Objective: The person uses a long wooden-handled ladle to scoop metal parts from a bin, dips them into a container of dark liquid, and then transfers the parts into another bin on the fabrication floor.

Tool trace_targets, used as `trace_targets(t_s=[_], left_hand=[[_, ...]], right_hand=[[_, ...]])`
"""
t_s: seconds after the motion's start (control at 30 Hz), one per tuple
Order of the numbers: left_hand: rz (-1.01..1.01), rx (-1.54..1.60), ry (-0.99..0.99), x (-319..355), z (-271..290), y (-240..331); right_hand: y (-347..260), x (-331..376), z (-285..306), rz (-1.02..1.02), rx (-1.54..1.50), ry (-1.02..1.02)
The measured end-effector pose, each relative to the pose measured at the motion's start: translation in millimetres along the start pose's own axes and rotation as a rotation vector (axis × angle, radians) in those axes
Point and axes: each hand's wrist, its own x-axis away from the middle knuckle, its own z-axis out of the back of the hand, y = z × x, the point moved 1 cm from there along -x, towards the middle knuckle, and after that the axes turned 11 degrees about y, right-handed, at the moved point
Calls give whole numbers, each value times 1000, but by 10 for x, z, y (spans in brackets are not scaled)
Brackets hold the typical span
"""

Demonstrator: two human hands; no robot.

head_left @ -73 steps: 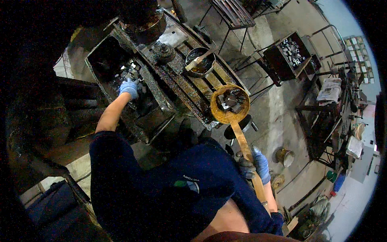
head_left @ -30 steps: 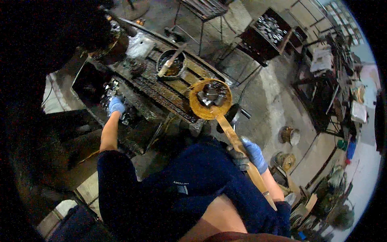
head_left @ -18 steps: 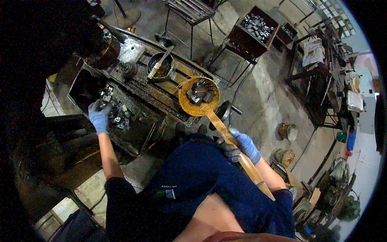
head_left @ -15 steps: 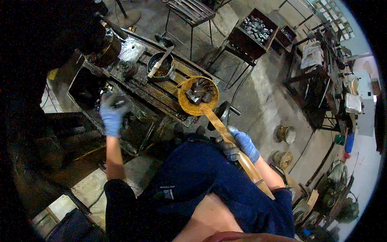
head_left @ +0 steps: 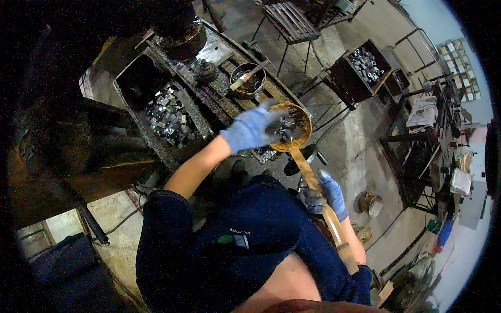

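In my right hand (head_left: 329, 197), gloved in blue and grey, is the long flat wooden handle (head_left: 306, 169) of a round yellow woven basket (head_left: 310, 128). The fingers wrap round the handle close to my lap. Dark metal pieces (head_left: 287, 133) lie inside the basket. My left hand (head_left: 248, 129), in the same kind of glove, reaches across to the basket's left side, over its opening. Its fingers are smeared by motion, so what they hold, if anything, does not show. Left of that arm, a metal bin (head_left: 125, 99) contains many small shiny metal blocks (head_left: 169, 116).
A round pot (head_left: 264, 83) with a flat stick (head_left: 245, 79) across it stands on the greasy bench beyond the basket. Farther right, a box (head_left: 342, 86) of metal pieces rests on a stand. A can (head_left: 369, 203) is on the floor at right.
My left hand has moved right, from over the bin to the basket. My right hand still grips the handle. The whole view has shifted, showing more of the bin's blocks.
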Motion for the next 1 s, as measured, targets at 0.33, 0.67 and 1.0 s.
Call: trace_targets(t_s=[0.33, 0.67, 1.0], left_hand=[[482, -4, 385, 1077, 940, -2147], [747, -548, -175, 1495, 520, -3065], [1048, -415, -89, 1833, -262, -4335]], right_hand=[[-28, -13, -20, 34, 87, 75], [-35, -82, -79, -9, 58, 104], [-102, -173, -63, 14, 97, 153]])
